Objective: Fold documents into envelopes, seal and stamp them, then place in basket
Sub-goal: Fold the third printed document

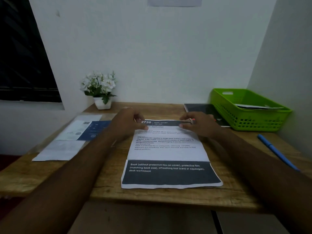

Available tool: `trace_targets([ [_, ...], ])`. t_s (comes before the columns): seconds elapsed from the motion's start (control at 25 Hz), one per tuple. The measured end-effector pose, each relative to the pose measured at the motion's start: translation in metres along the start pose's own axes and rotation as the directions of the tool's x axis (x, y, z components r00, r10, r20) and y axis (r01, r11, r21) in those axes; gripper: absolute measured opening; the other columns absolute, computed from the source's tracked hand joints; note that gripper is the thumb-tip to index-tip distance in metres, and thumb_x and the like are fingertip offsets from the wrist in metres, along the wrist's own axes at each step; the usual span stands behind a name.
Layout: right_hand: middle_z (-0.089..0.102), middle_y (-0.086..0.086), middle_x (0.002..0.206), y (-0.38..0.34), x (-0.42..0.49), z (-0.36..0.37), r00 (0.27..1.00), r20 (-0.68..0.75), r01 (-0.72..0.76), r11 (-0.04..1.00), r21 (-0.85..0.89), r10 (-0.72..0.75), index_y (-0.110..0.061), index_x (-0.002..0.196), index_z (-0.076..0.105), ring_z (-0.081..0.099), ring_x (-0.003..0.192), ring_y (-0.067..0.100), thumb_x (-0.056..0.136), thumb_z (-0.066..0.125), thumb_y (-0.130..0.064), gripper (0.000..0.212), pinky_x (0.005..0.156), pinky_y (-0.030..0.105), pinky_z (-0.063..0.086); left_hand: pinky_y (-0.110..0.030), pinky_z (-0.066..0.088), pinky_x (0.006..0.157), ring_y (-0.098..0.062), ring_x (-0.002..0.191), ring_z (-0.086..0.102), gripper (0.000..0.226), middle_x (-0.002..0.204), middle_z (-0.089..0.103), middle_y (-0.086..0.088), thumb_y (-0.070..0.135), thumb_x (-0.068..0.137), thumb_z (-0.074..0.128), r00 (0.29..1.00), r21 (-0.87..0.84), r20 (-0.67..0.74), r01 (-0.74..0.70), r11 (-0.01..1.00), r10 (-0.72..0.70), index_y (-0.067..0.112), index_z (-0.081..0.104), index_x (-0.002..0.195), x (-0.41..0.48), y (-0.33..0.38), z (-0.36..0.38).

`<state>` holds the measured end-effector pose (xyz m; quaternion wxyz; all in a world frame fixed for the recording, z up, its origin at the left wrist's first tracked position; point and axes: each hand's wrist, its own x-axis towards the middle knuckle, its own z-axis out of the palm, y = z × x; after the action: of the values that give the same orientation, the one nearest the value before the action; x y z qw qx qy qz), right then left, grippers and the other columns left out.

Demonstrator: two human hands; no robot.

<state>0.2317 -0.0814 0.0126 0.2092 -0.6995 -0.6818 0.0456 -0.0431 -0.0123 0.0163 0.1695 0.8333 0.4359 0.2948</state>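
A printed document (pixel 167 154) with dark bands at its far and near ends lies flat in the middle of the wooden desk (pixel 104 184). My left hand (pixel 128 122) pinches the sheet's far left corner. My right hand (pixel 199 123) pinches its far right corner. A green plastic basket (pixel 246 119) stands at the back right with white paper inside. Envelopes and papers (pixel 67 141), white and blue, lie in a row on the desk's left side.
A blue pen (pixel 276 152) lies near the right edge. A dark book or tablet (pixel 204 110) sits left of the basket. A white pot of white flowers (pixel 100 92) stands at the back left against the wall.
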Motion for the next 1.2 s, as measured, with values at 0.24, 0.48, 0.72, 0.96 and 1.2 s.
trace_targets([
  [0.24,0.050,-0.008,0.143,0.012,0.011,0.005,0.997,0.076,0.033,0.997,-0.075,-0.027,-0.035,0.137,0.045,0.039,0.136,0.019,0.084,0.062,-0.054,0.060,0.112,0.048,0.016,-0.022,0.047,0.065,-0.008,0.079,0.057,0.049,0.091,0.065,0.001,0.032,0.056,0.088,0.992,-0.087,0.054,0.122,0.989,-0.117,0.015,0.069,0.098,0.001,-0.014,0.005],
  [0.48,0.054,-0.005,0.137,0.014,0.016,0.007,0.998,0.024,0.056,0.997,0.058,-0.058,-0.036,0.131,0.052,0.048,0.127,0.020,0.080,0.071,-0.044,0.055,0.112,0.046,0.027,-0.022,0.045,0.067,-0.004,0.088,0.054,0.068,0.104,0.060,0.005,0.036,0.054,0.088,0.980,-0.092,0.074,0.190,0.978,-0.183,0.020,0.059,0.114,0.009,-0.018,0.008],
  [0.72,0.062,-0.004,0.115,0.012,0.018,0.009,0.998,-0.038,0.051,0.982,0.182,-0.045,-0.032,0.131,0.054,0.058,0.106,0.018,0.075,0.079,-0.027,0.061,0.102,0.049,0.041,-0.026,0.049,0.077,-0.010,0.091,0.057,0.088,0.103,0.057,0.007,0.032,0.053,0.090,0.971,-0.143,0.110,0.226,0.963,-0.212,0.017,0.048,0.128,0.007,-0.015,0.005],
  [0.96,0.067,-0.003,0.114,0.012,0.017,0.008,0.995,-0.053,0.086,0.984,0.159,-0.079,-0.027,0.121,0.060,0.062,0.103,0.020,0.073,0.080,-0.029,0.052,0.098,0.050,0.044,-0.022,0.047,0.066,-0.002,0.075,0.058,0.088,0.089,0.061,0.009,0.018,0.058,0.088,0.986,-0.219,0.060,0.167,0.961,-0.158,0.018,0.041,0.132,0.006,-0.011,0.006],
  [1.2,0.069,-0.001,0.105,0.013,0.018,0.013,0.986,-0.121,0.128,0.986,0.104,-0.116,-0.024,0.107,0.063,0.062,0.096,0.020,0.074,0.078,-0.032,0.037,0.093,0.048,0.047,-0.011,0.043,0.057,-0.004,0.065,0.058,0.066,0.094,0.067,0.001,0.006,0.069,0.080,0.995,-0.107,-0.064,0.071,0.992,-0.078,0.020,0.050,0.126,0.010,-0.017,0.013],
])
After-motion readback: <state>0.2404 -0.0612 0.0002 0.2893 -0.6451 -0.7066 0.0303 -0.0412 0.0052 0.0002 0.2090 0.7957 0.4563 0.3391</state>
